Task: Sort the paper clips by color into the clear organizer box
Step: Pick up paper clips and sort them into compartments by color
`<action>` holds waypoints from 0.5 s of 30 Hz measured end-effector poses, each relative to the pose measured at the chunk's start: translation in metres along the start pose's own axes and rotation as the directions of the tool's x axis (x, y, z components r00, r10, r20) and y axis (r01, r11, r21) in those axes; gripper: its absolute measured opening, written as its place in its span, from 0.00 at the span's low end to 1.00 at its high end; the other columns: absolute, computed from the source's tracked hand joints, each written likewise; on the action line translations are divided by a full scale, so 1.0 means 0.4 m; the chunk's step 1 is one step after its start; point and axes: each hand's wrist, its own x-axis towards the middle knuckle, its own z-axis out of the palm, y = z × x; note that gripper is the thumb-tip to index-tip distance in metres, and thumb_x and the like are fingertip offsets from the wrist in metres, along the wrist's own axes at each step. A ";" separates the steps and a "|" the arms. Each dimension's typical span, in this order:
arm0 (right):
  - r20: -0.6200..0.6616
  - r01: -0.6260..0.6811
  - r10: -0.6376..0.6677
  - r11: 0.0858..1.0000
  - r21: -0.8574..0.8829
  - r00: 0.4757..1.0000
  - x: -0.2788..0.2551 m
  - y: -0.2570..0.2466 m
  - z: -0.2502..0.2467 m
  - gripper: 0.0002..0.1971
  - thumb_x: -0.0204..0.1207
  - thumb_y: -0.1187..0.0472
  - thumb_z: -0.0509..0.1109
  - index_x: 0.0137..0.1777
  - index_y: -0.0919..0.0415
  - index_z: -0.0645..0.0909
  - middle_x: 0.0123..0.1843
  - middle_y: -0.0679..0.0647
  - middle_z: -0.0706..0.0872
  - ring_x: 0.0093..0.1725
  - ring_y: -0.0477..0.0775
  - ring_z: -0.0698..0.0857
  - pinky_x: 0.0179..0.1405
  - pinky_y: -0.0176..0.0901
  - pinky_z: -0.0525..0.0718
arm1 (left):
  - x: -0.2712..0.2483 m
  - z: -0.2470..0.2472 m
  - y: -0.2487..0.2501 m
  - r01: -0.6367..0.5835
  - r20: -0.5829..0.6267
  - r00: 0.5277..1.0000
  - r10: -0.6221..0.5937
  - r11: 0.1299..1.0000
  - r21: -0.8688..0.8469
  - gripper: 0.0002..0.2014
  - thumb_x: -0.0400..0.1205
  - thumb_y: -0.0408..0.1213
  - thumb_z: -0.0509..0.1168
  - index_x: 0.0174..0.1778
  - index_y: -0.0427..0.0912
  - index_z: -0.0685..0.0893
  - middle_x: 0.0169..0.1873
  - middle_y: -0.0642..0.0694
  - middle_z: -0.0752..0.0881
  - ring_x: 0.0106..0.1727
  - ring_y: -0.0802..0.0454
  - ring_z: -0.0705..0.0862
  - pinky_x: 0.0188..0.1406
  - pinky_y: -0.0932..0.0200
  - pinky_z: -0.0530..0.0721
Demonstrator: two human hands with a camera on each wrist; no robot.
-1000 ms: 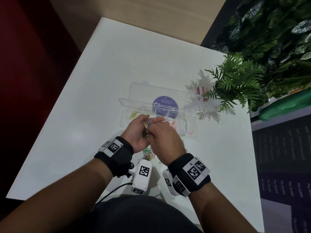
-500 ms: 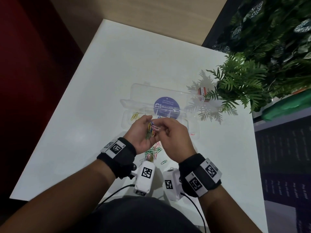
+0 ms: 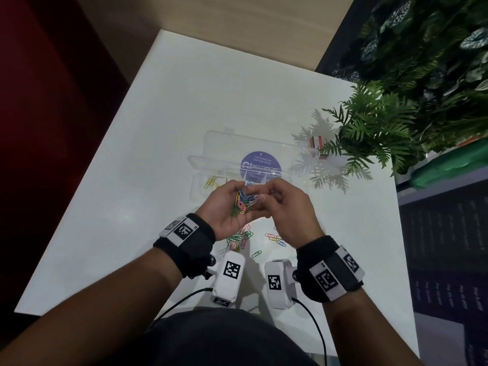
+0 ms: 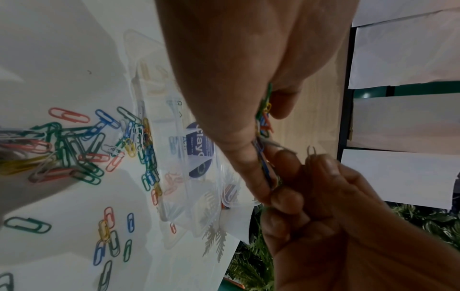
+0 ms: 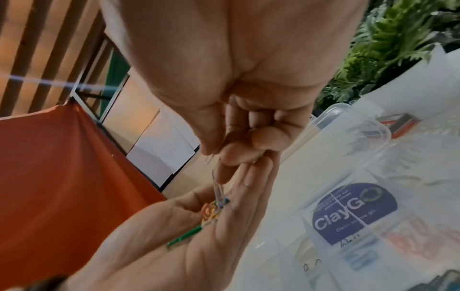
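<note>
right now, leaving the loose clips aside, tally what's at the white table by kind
clear plastic organizer box: 1
left hand and right hand, gripping coloured paper clips: 2
white wrist cameras with black markers: 2
green fern plant: 1
total: 6

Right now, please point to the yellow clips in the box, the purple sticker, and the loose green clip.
yellow clips (image 3: pixel 211 182), head view, cluster middle.
purple sticker (image 3: pixel 260 161), head view, upper part.
loose green clip (image 3: pixel 256 254), head view, its middle.

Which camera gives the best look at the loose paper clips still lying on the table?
The left wrist view: the loose paper clips fill its left side, each colour distinct on the table. The head view shows only some, small, between the wrists. The right wrist view shows none of them.
</note>
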 end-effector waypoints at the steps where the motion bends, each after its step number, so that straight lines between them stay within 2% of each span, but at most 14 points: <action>1: -0.013 -0.005 0.006 0.999 0.054 1.000 0.000 -0.002 -0.007 0.11 0.76 0.70 0.65 0.37 0.54 0.77 0.43 0.55 0.91 0.37 0.47 0.87 0.37 0.39 0.85 | 0.001 0.002 -0.001 -0.002 -0.002 1.000 0.002 1.000 -0.013 0.25 0.84 0.38 0.52 0.72 0.22 0.70 0.60 0.25 0.82 0.48 0.40 0.88 0.56 0.42 0.87; 4: -0.079 0.001 0.012 0.988 0.156 0.997 -0.003 -0.015 -0.032 0.09 0.77 0.74 0.64 0.41 0.59 0.78 0.33 0.56 0.87 0.28 0.38 0.82 0.29 0.29 0.78 | 0.007 -0.001 0.001 0.006 -0.001 1.000 -0.006 1.000 0.014 0.24 0.84 0.38 0.54 0.69 0.21 0.75 0.65 0.26 0.80 0.57 0.36 0.85 0.63 0.40 0.83; 6: -0.098 0.020 -0.003 0.985 0.169 0.995 -0.004 -0.016 -0.040 0.09 0.77 0.74 0.63 0.43 0.62 0.81 0.31 0.53 0.86 0.27 0.36 0.82 0.28 0.26 0.76 | 0.005 0.001 0.004 0.010 -0.021 1.000 -0.008 0.998 0.063 0.23 0.84 0.38 0.54 0.67 0.24 0.78 0.63 0.27 0.81 0.59 0.34 0.84 0.64 0.41 0.83; 9: -0.066 0.044 -0.038 0.995 0.090 0.997 -0.008 -0.014 -0.038 0.11 0.77 0.71 0.64 0.45 0.58 0.86 0.42 0.47 0.92 0.40 0.40 0.88 0.38 0.27 0.80 | -0.003 0.006 0.003 0.008 -0.001 1.000 -0.008 0.996 0.093 0.23 0.85 0.38 0.52 0.66 0.24 0.79 0.63 0.26 0.82 0.58 0.34 0.85 0.62 0.44 0.84; 11: -0.023 0.072 -0.072 0.997 0.013 0.997 -0.013 -0.017 -0.030 0.13 0.77 0.70 0.66 0.48 0.54 0.89 0.47 0.43 0.91 0.44 0.38 0.87 0.43 0.26 0.80 | -0.004 0.006 0.004 0.004 0.017 1.000 -0.005 0.997 0.077 0.23 0.86 0.38 0.51 0.67 0.22 0.76 0.63 0.26 0.82 0.57 0.36 0.86 0.59 0.44 0.86; 13: 0.010 0.122 -0.122 0.979 -0.161 0.993 -0.017 -0.020 -0.016 0.16 0.74 0.70 0.68 0.54 0.50 0.88 0.51 0.42 0.89 0.46 0.37 0.85 0.47 0.27 0.80 | -0.005 0.005 0.004 0.001 0.017 1.000 -0.003 0.995 0.098 0.23 0.87 0.38 0.49 0.64 0.23 0.79 0.55 0.29 0.86 0.50 0.40 0.89 0.51 0.47 0.89; 15: 0.064 0.181 -0.170 0.933 -0.310 0.983 -0.019 -0.020 -0.003 0.19 0.73 0.70 0.68 0.59 0.50 0.85 0.55 0.45 0.88 0.52 0.41 0.84 0.55 0.32 0.80 | -0.004 0.002 0.003 -0.002 0.013 1.000 0.000 0.989 0.149 0.23 0.87 0.38 0.48 0.54 0.28 0.86 0.44 0.35 0.89 0.42 0.45 0.90 0.43 0.53 0.90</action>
